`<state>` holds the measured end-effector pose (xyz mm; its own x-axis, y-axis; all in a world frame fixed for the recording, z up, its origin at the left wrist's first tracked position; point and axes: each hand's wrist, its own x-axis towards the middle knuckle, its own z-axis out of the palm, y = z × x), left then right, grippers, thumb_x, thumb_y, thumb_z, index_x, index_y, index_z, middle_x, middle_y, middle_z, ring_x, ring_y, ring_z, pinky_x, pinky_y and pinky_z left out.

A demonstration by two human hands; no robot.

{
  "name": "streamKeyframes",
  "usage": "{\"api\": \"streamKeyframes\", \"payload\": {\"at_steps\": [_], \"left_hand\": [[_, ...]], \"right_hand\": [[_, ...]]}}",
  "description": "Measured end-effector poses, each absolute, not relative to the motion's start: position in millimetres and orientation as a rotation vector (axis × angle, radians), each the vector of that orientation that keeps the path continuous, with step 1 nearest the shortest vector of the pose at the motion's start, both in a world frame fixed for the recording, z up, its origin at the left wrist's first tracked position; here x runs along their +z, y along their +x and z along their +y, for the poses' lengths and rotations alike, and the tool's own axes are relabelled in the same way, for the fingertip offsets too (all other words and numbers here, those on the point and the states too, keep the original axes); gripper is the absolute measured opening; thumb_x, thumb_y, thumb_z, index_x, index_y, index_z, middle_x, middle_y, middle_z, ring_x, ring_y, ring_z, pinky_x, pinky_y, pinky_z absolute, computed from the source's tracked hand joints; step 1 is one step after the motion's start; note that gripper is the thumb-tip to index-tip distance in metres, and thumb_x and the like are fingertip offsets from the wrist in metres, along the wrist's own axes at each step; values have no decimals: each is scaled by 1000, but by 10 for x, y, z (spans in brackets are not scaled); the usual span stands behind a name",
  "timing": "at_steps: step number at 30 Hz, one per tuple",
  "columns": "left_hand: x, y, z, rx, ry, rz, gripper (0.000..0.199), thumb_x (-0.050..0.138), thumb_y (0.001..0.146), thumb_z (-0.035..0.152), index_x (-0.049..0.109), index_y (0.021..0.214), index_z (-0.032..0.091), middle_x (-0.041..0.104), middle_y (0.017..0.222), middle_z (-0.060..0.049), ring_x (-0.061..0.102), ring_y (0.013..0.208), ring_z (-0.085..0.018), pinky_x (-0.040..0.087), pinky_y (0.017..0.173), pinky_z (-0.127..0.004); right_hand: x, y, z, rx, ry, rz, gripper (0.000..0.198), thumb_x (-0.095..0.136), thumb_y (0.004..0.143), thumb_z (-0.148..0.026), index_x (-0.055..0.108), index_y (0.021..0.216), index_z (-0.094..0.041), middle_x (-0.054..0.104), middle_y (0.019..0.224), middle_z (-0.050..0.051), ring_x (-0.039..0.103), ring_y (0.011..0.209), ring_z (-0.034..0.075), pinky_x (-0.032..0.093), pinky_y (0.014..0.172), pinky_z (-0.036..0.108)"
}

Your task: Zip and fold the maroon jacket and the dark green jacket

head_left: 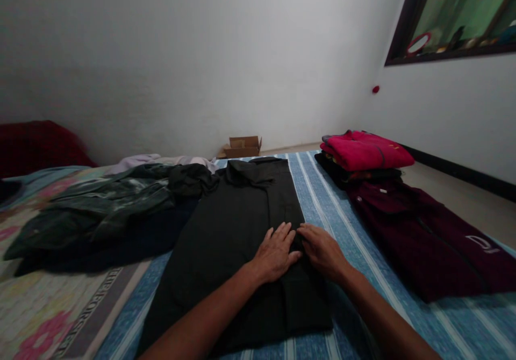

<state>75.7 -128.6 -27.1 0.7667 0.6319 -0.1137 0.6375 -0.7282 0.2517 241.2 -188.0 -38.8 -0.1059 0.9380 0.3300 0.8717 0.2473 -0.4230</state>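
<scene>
A dark collared shirt (226, 231) lies spread in front of me on a blue striped bed cover, its collar at the far end. One side is folded inward, with the sleeve lying along it. My left hand (277, 251) rests on the shirt, palm down, fingers stretched out flat. Close beside it, my right hand (322, 250) is at the shirt's right edge with its fingers bent and pressed together on the cloth. The thumb of the right hand is mostly hidden.
To the left, a heap of dark green clothes (113, 204) lies on a flowered blanket (92, 301). On the right are a folded maroon jacket (435, 242) and a stack topped by a pink-red garment (366, 150). A cardboard box (243, 146) stands by the wall.
</scene>
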Motion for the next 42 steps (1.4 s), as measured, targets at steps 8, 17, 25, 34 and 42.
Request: {"api": "streamKeyframes", "payload": {"at_steps": [8,17,25,34,42], "left_hand": [[-226,572,-1702,-119,2632,1001,64,30,88,53,22,142,20,13,150,-8,7,138,-22,10,110,-48],[-397,497,-1709,-2,2747,1036,66,31,87,55,21,142,20,14,150,-8,9,138,-24,10,109,-52],[-373,431,-1758,-37,2703,1070,74,37,83,56,20,142,14,14,150,-12,9,138,-24,10,109,-51],[-320,250,-1914,-29,2660,1139,74,39,82,51,18,143,15,13,150,-11,7,138,-25,8,110,-50],[-256,183,-1953,-108,2553,1130,78,48,75,40,18,143,16,8,151,-9,3,138,-25,7,110,-50]], "right_hand": [[-643,2384,-1783,207,-1796,-2130,44,35,92,-27,42,132,-13,37,141,14,29,131,25,25,105,46],[-477,2300,-1906,208,-1907,-2139,50,34,91,-39,39,135,-15,31,144,12,23,134,25,20,105,49],[-641,2042,-2249,188,-1853,-2155,47,32,92,-34,42,134,-14,34,143,9,27,132,24,25,106,44],[-632,1889,-2396,33,-1818,-2214,51,36,91,-41,42,133,-14,32,142,10,27,132,26,25,106,48],[-802,1846,-2395,-6,-1780,-2272,57,33,90,-50,43,132,-14,33,141,12,29,130,28,31,104,47]]}}
